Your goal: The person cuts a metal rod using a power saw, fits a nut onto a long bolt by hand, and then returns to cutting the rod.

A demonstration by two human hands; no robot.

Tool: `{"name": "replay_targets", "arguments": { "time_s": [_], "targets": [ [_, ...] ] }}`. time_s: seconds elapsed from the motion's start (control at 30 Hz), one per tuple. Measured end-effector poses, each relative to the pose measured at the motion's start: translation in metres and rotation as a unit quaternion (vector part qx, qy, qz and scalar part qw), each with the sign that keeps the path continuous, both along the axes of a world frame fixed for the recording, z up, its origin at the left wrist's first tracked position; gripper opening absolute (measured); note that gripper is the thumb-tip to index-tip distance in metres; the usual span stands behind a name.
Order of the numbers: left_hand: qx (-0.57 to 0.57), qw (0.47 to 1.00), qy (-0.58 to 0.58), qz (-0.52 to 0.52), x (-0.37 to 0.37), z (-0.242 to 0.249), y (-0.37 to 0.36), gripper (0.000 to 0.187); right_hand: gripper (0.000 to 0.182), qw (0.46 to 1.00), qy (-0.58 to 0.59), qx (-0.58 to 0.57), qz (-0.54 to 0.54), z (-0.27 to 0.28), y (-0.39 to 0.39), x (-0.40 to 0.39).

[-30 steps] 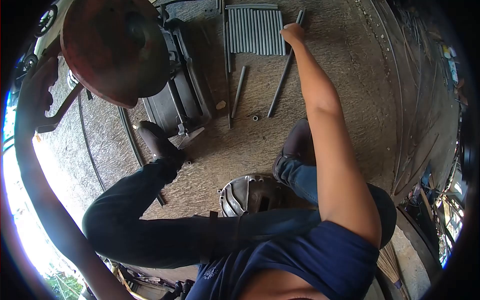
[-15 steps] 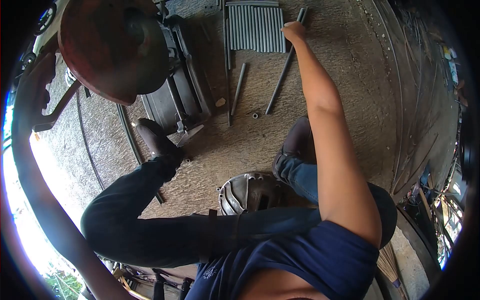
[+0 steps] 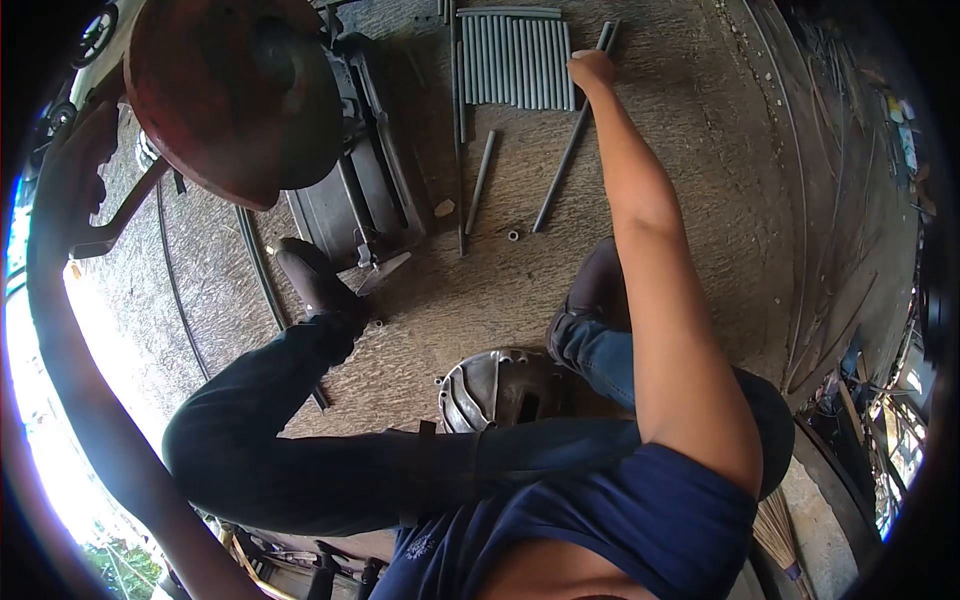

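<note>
My right hand (image 3: 592, 72) is closed around the upper part of a long grey rod (image 3: 563, 178), which slants over the ground; two rod ends show above the fist. Just left of it lies a neat row of several short grey rods (image 3: 515, 65), with one more across their top. My left hand (image 3: 92, 155), in shade at the upper left, appears wrapped round the handle (image 3: 125, 215) of a cutting machine with a big reddish round guard (image 3: 225, 100). Its dark metal base (image 3: 335, 205) rests on the ground. A separate short rod (image 3: 482, 182) lies between base and long rod.
A small ring (image 3: 514, 236) is on the ground near the long rod's lower end. A ribbed metal housing (image 3: 490, 392) sits between my legs. Long thin bars (image 3: 262, 270) lie beside my left shoe (image 3: 308, 275). At the lower right is a broom (image 3: 777, 530).
The whole view has shifted very slightly. My right hand stays on the rod and my left hand stays at the machine handle, with no clear movement of either.
</note>
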State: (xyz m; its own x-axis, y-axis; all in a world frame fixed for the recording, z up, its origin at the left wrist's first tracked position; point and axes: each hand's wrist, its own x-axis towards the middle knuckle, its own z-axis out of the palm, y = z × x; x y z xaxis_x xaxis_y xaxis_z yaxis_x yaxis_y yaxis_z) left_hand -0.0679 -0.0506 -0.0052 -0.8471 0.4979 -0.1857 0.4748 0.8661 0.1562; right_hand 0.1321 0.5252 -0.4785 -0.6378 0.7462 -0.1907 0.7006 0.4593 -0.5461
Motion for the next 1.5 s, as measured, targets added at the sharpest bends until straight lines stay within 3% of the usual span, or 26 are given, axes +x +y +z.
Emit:
{"name": "replay_targets", "arguments": {
  "time_s": [0.1, 0.2, 0.27, 0.3, 0.37, 0.6, 0.8, 0.9, 0.97, 1.23, 1.3, 1.37, 1.4, 1.43, 1.5],
  "targets": [
    [0.019, 1.000, 0.007, -0.003, -0.002, -0.003, 0.000, 0.092, 0.027, 0.997, 0.078, 0.013, -0.021, -0.015, 0.001, 0.001],
    [0.029, 1.000, 0.011, -0.004, -0.010, -0.007, -0.010, 0.092, 0.029, 0.998, 0.060, 0.021, -0.020, -0.020, 0.003, -0.001],
    [-0.009, 0.949, 0.113, -0.294, -0.028, -0.009, -0.035, 0.091, 0.031, 0.999, 0.035, 0.009, -0.016, -0.001, -0.005, 0.002],
    [-0.008, 0.949, 0.113, -0.294, -0.024, -0.008, -0.030, 0.091, 0.033, 1.000, 0.011, -0.001, -0.013, 0.001, -0.004, 0.003],
    [0.005, 0.983, 0.038, -0.179, -0.014, -0.003, -0.022, 0.091, 0.031, 0.999, 0.045, 0.004, -0.023, -0.011, -0.002, 0.003],
    [-0.005, 0.984, 0.063, -0.164, -0.024, -0.006, -0.028, 0.093, 0.022, 0.992, 0.120, 0.014, -0.030, -0.017, -0.005, 0.005],
    [-0.010, 0.975, 0.087, -0.203, -0.029, -0.008, -0.032, 0.091, 0.016, 0.997, 0.080, 0.021, 0.003, -0.009, -0.001, 0.005],
    [-0.016, 0.982, 0.076, -0.173, -0.023, -0.008, -0.024, 0.089, 0.016, 0.996, 0.088, 0.017, -0.005, -0.010, -0.002, 0.006],
    [0.005, 0.997, 0.024, -0.070, -0.021, -0.006, -0.017, 0.088, 0.016, 0.995, 0.098, 0.005, -0.023, -0.007, -0.007, 0.007],
    [-0.026, 0.969, 0.105, -0.223, -0.016, -0.008, -0.019, 0.086, 0.024, 0.989, 0.140, -0.010, -0.053, -0.024, -0.001, 0.006],
    [-0.008, 0.960, 0.115, -0.256, -0.022, -0.011, -0.023, 0.085, 0.029, 0.994, 0.101, 0.043, -0.012, -0.022, 0.000, 0.006],
    [-0.020, 0.963, 0.123, -0.238, -0.016, -0.009, -0.013, 0.057, 0.029, 0.992, 0.098, 0.073, -0.018, 0.001, -0.010, 0.008],
    [0.128, 0.986, 0.013, 0.106, 0.016, -0.008, 0.021, 0.033, 0.029, 0.990, 0.095, 0.104, -0.026, 0.017, -0.020, 0.010],
    [0.125, 0.972, -0.046, 0.195, 0.027, -0.001, 0.037, 0.037, 0.029, 0.990, 0.099, 0.099, -0.021, 0.032, -0.035, 0.014],
    [0.157, 0.969, -0.049, 0.182, 0.028, -0.005, 0.037, 0.033, 0.029, 0.986, 0.160, -0.001, -0.051, 0.067, -0.077, 0.035]
  ]
}}
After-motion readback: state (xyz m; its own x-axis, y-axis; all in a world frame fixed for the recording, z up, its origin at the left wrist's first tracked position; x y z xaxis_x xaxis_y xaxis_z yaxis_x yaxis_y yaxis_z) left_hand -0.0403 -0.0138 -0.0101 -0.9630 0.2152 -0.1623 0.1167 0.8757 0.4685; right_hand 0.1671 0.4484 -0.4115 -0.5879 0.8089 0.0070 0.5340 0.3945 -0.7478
